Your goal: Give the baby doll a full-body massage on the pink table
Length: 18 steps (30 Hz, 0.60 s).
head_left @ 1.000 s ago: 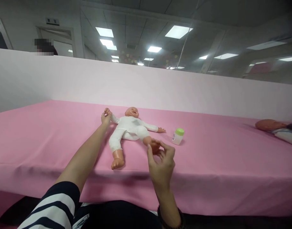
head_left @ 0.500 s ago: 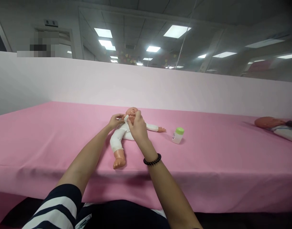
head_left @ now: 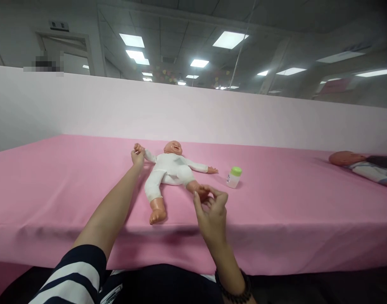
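Observation:
A baby doll (head_left: 169,169) in a white suit lies on its back on the pink table cover (head_left: 69,177), arms spread. My left hand (head_left: 138,156) reaches far out and is closed on the doll's hand at the left. My right hand (head_left: 210,211) is nearer to me, its fingers pinched round the doll's foot on the right. The doll's other leg points toward the table's front edge. A small white bottle with a green cap (head_left: 234,176) stands upright just right of the doll's other arm.
A second doll (head_left: 361,165) lies at the far right of the table. A pale pink partition wall (head_left: 212,114) runs along the back of the table. The table's front edge is close to my body.
Half a second ago both hands were together at the doll's chest and chin. Since then my left hand went out to the doll's hand and my right came back to its foot.

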Tool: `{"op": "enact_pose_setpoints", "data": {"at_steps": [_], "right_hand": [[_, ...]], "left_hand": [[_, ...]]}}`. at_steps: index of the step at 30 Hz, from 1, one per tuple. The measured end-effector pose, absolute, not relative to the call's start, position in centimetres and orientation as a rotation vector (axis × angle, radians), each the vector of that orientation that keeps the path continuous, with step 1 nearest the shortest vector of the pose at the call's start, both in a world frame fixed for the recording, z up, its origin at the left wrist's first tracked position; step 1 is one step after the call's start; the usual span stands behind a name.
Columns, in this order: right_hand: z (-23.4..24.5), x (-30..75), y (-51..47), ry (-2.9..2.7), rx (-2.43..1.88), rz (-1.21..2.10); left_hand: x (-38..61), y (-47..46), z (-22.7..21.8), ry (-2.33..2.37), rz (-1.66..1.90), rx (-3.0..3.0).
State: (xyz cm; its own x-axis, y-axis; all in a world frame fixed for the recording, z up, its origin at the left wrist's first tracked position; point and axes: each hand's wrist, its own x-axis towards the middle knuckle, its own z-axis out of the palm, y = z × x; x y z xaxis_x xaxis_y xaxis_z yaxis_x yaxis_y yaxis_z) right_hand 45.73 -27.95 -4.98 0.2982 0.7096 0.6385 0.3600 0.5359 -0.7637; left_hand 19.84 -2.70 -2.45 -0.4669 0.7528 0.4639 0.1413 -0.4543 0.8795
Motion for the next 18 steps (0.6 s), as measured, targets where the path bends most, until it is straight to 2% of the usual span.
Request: {"op": "enact_pose_setpoints", "data": {"at_steps": [3, 6, 8, 11, 14, 18], "right_hand": [[-1.5, 43.8, -23.5, -1.449, -1.003, 0.240], [0.9, 41.6, -19.5, -1.574, -0.967, 0.189], [1.4, 40.9, -18.3, -1.604, -0.958, 0.184], [0.8, 41.9, -19.6, -1.536, -0.969, 0.206], [-1.4, 44.5, -23.5, -1.395, -0.999, 0.217], [-6.4, 47.2, -28.2, -1.246, -1.013, 0.196]], "left_hand": [[22.0, -3.9, -1.8, 1.275, 1.976, 1.555], [23.7, -5.2, -1.6, 1.128, 1.692, 2.121], [24.0, -5.6, -1.7, 1.142, 1.626, 2.222], [22.9, -4.9, -2.1, 1.242, 1.820, 1.969], [20.7, -3.5, -2.5, 1.398, 2.011, 1.464], [18.0, -2.1, -3.0, 1.622, 1.901, 0.789]]}}
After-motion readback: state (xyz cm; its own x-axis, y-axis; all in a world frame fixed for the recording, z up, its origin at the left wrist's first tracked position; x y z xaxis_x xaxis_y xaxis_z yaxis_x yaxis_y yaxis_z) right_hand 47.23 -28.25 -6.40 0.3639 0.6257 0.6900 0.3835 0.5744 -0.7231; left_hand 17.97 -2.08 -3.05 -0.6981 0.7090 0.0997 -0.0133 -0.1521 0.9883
